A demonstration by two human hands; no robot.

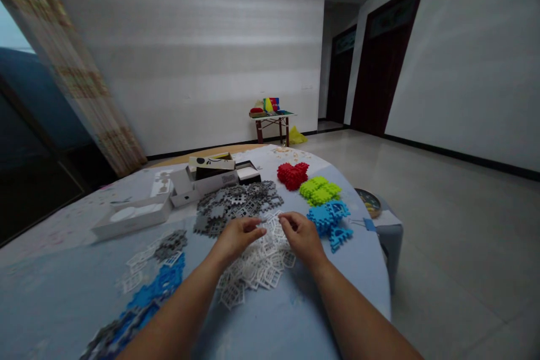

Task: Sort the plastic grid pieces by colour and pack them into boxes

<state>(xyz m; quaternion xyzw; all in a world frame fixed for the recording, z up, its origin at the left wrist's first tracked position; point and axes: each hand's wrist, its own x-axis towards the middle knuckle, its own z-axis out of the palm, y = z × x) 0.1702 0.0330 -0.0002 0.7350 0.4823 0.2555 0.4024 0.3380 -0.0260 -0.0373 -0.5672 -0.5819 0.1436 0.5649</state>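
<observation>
As both hands curl in over the white pile, we've got the left hand [238,239] at its left edge, thumb and forefinger drawn near each other, and the right hand [304,236] at its right edge, fingers bent in toward the thumb. Whether either pinches a piece, I can't tell from here; the fingertips blend into the white.

And what a tangle that white pile [261,267] is: thin, open-latticed, angular frames, heaped on the pale blue cloth of the surface [261,326]! Just beyond it sprawls a gray heap [230,205], flat toothed plates, many pierced with holes. Off to the white pile's right, glossy blue pieces [327,216], then knobbly lime-green pieces [319,190], then a tight red cluster [292,175], its separate shapes merging.

Left of the white pile, a small gray cluster [171,244] lies near a jagged blue strip [158,287], partly hidden by the left forearm and cut off below. Farther out, smooth-walled open boxes [211,180] overlap, their insides mostly dark, beside a shallow white box [133,218].
</observation>
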